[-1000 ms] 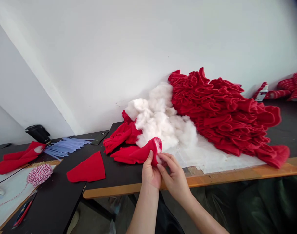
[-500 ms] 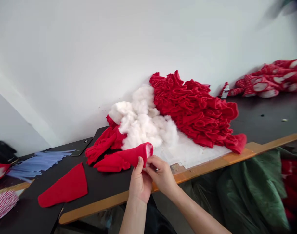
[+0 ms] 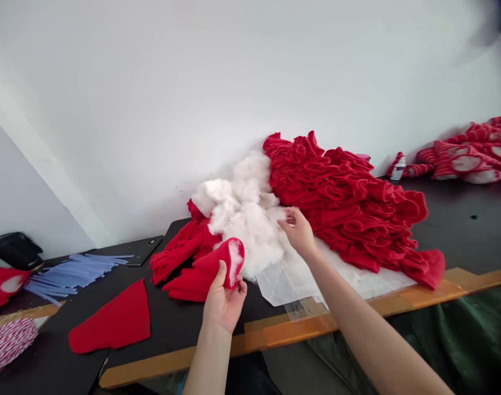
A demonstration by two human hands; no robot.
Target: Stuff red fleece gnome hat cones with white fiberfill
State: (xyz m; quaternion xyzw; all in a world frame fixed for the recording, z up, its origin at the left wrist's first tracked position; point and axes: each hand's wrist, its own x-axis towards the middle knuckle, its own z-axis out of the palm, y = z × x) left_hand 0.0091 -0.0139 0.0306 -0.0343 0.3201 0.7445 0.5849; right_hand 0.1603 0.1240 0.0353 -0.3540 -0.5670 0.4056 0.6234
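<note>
At the far left edge lies a red fleece piece [image 3: 4, 287] with white showing at its mouth, below a black case [image 3: 15, 250] and above a ball of red-and-white twine [image 3: 7, 341]. Blue plastic strips [image 3: 75, 277] fan out on the black table [image 3: 176, 351], short of a dark tablet [image 3: 146, 249]. A flat red cutout [image 3: 110, 319] lies nearer the table's wooden edge [image 3: 275, 336].

The left hand [image 3: 223, 304] is closed loosely around a red fleece tube [image 3: 217, 269], palm up, thumb on the outside, forearm rising from the bottom of the view. The tube's long axis slants, with its open mouth, packed with white, pointing up and right. Its narrower end points down and left over the table, though I cannot tell where it ends and the red beneath begins. Behind it sit a few loose red pieces [image 3: 180, 249].

The right hand [image 3: 297, 233] is open, fingers lightly curled, reaching up and left from a long diagonal forearm. It is at the white stuffing [image 3: 246, 216], which rests on a plastic sheet [image 3: 287, 282] beside a large red heap [image 3: 345, 203]. Further right stand a small bottle [image 3: 397, 170] and striped red bundles [image 3: 468, 156].
</note>
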